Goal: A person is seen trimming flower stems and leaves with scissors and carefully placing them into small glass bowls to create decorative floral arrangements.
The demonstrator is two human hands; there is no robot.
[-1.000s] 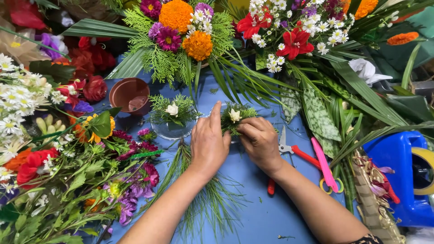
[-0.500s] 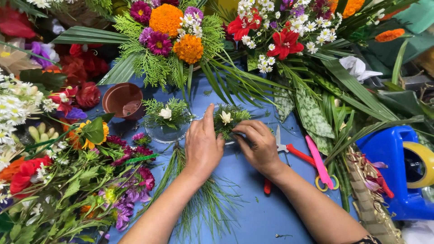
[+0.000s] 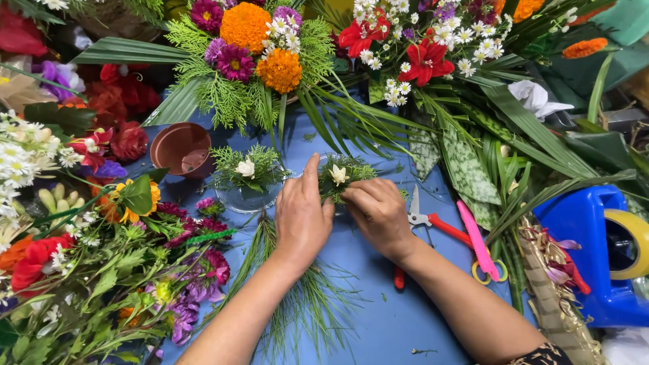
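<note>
At the far left of the blue table (image 3: pixel 378 324) lies a loose heap of cut flowers (image 3: pixel 101 270), red, purple, yellow and white among broad leaves, and just behind it an empty brown plastic pot (image 3: pixel 181 149) sits tipped slightly toward the camera. Next along stands a small finished posy (image 3: pixel 247 172), a white bloom ringed with feathery green, set in a clear dish. A fan of thin pine-like needles (image 3: pixel 297 297) spreads over the table under the person's forearms. The left hand (image 3: pixel 302 220) lies palm down with its fingers close together, the index finger stretched forward against the left edge of the little green cluster (image 3: pixel 345 177). That cluster, near the middle of the table just in front of the big arrangements, is a tight tuft of fine dark-green sprigs with one small cream-white flower at its centre, much like the posy beside it. The right hand (image 3: pixel 378 213) curls over the cluster's right side, fingers bent and pressed together, pinching the greenery; the fingertips themselves are hidden in the sprigs. To the right lie red-handled scissors (image 3: pixel 433 226) and a pink-handled tool (image 3: pixel 476 240), then long green leaves, and at the far edge a blue tape dispenser (image 3: pixel 595 263).
</note>
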